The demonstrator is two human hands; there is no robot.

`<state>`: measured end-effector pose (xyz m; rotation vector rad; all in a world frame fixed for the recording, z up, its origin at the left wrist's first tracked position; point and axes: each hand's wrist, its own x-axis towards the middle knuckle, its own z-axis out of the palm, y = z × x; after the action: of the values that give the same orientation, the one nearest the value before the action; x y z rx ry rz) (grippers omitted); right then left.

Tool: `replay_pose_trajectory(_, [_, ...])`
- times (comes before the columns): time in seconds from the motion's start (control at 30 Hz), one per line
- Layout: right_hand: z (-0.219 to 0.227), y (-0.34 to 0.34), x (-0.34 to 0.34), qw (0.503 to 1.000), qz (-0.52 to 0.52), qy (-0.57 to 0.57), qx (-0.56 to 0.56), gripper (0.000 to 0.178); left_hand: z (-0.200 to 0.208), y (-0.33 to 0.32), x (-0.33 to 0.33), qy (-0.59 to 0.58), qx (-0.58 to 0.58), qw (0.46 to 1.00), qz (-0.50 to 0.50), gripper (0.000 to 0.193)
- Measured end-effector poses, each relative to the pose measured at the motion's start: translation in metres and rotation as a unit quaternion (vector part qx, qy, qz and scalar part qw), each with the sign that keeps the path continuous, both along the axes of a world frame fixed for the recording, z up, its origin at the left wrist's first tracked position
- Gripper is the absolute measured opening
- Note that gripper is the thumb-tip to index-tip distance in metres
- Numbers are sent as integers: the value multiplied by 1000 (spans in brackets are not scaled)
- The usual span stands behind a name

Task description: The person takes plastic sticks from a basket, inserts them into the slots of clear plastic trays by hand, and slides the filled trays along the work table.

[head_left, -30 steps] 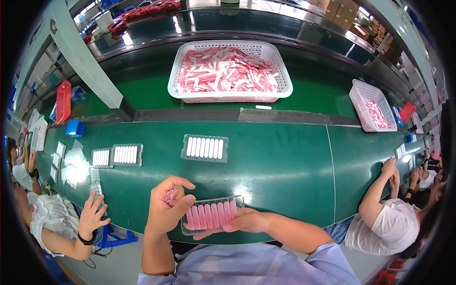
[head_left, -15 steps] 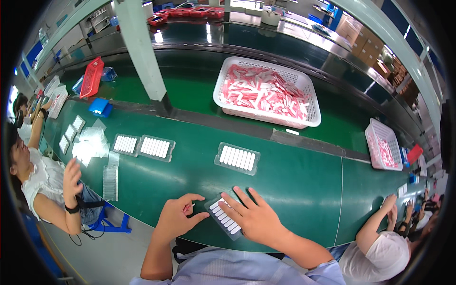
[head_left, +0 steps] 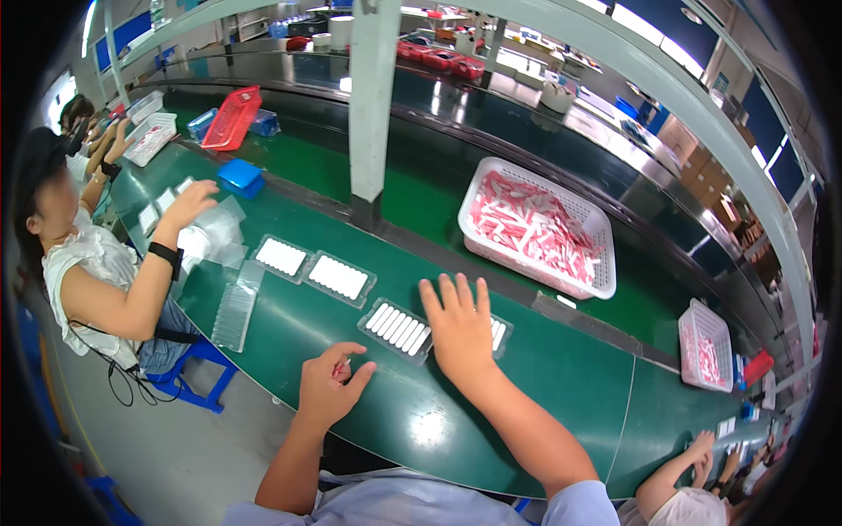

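My right hand (head_left: pixel 462 337) reaches forward with fingers stretched out and spread. It lies flat over a clear plastic tray (head_left: pixel 500 335) of white sticks, hiding most of it; whether it presses on the tray I cannot tell. Left of that hand is a second clear tray (head_left: pixel 396 329) with a row of white sticks. My left hand (head_left: pixel 330 386) hovers nearer to me, its thumb and forefinger apart. Its other fingers curl around a small red-and-white piece (head_left: pixel 339 371), mostly hidden.
Two more filled trays (head_left: pixel 339 278) lie to the left, beyond an unfilled clear tray (head_left: pixel 235 317). Ahead stands a white basket (head_left: pixel 605 285) of pink-and-white pieces, near a metal post (head_left: pixel 368 131). A co-worker's hand (head_left: pixel 193 203) is over clear sheets at the left.
The tray that was between my hands now lies farther forward, beside another filled tray. My right hand has reached forward. The view has shifted, and the left co-worker's arm has moved forward.
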<state>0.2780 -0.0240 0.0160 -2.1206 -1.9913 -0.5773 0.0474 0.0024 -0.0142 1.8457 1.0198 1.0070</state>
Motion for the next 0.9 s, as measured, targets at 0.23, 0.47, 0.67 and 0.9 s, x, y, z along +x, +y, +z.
replay_pose_trajectory(0.23, [28,-26,12,961,79,207,-164,81,-13,30,-94,63,12,974,217,22])
replay_pose_trajectory(0.47, [-1,-13,5,969,130,194,-76,81,-25,38,-94,95,111,957,250,19])
replay_pose_trajectory(0.67, [-8,-5,19,969,112,213,-53,74,-27,45,-82,90,121,950,272,18])
replay_pose_trajectory(0.9, [-12,21,8,957,133,252,-55,70,-26,42,-83,110,135,947,270,17])
